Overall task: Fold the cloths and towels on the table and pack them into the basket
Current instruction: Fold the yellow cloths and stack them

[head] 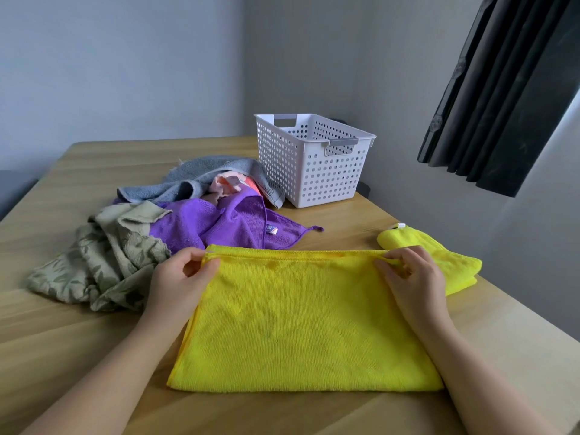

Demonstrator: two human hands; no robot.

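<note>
From the head camera, a yellow cloth (pixel 301 321) lies flat on the wooden tabletop (pixel 62 340), close to its near edge and about midway along it, doubled over so that two layers meet along its far edge. The left hand (pixel 179 277) pinches the far left corner of this cloth between thumb and curled fingers, and the right hand (pixel 414 277) pinches the far right corner the same way; both forearms rest alongside the cloth's short sides. Just beyond the right hand, at the right edge of the tabletop, sits a second yellow cloth (pixel 452 262), bunched and partly folded. A white perforated basket (pixel 314 171) stands upright near the far right corner. To its left, toward the middle of the tabletop, is a loose heap: a grey towel (pixel 201 177) farthest back and touching the basket's foot, a pink cloth (pixel 232 183) tucked in it, a purple cloth (pixel 226 224) in front, and a green leaf-patterned cloth (pixel 103 265) toward the left edge. A dark curtain (pixel 502 89) hangs at upper right.
</note>
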